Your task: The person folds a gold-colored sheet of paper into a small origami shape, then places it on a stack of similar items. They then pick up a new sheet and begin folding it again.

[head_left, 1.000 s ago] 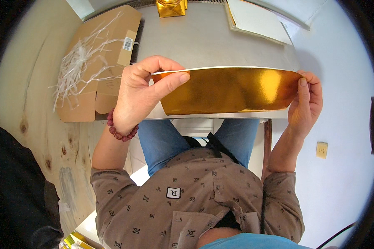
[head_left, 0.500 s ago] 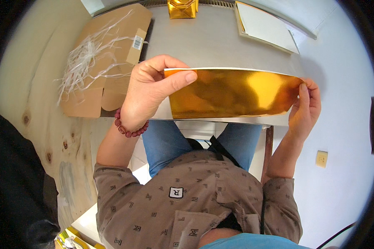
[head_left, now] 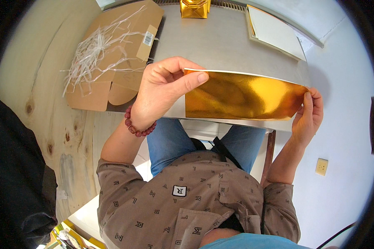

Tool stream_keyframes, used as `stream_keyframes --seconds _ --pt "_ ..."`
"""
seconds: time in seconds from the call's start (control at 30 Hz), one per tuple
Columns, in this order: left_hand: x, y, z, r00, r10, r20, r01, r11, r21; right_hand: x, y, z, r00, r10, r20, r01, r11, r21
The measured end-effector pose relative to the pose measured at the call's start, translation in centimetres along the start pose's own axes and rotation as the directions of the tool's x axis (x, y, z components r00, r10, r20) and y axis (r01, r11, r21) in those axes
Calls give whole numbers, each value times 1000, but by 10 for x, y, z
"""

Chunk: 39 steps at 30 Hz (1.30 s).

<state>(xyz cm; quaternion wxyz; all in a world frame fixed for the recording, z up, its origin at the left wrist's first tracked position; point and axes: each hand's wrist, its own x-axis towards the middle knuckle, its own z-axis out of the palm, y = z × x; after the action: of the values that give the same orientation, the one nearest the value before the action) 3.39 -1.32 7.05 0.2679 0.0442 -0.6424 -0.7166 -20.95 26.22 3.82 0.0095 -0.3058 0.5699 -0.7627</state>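
Note:
A sheet of shiny gold foil card [head_left: 245, 95] with a white upper edge is stretched between my hands over the table's near edge. My left hand [head_left: 166, 83], with a dark red bead bracelet [head_left: 137, 126] at the wrist, pinches its upper left corner between thumb and fingers. At the upper right corner my right hand [head_left: 309, 112] grips it, thumb in front and fingers partly hidden behind. The sheet bows slightly, and its right end sits lower than its left.
A grey table [head_left: 195, 41] lies in front of me. At its left, an opened cardboard box [head_left: 129, 45] carries white plastic strips [head_left: 89, 56]. Folded gold pieces [head_left: 194, 9] stand at the far edge. White sheets [head_left: 274, 33] are stacked far right, beside the wall [head_left: 340, 116].
The sheet's right end has dropped a little with my right hand, so its top edge slopes more. Both hands keep their grip. The whole view has shifted slightly.

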Motion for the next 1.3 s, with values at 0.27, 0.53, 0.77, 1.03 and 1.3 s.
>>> stream_keyframes --seconds 0.27,0.53,0.77,1.03,1.3 --pt "0 -2 0 1000 -15 -25 16 1000 10 -2 -2 3 1000 -11 0 11 1000 -26" --pt "0 -6 -1 998 17 -60 -16 1000 17 -3 -2 8 999 27 -28 -28 999 -22" --pt "25 -41 -15 979 -169 -114 196 936 293 13 47 -4 978 152 141 -61 860 -507" --pt "45 -79 -8 967 -245 -62 200 595 779 7 93 10 981 92 172 99 525 -845" --pt "41 -86 4 991 -74 107 -83 268 960 -1 94 18 960 -34 278 272 347 -897"
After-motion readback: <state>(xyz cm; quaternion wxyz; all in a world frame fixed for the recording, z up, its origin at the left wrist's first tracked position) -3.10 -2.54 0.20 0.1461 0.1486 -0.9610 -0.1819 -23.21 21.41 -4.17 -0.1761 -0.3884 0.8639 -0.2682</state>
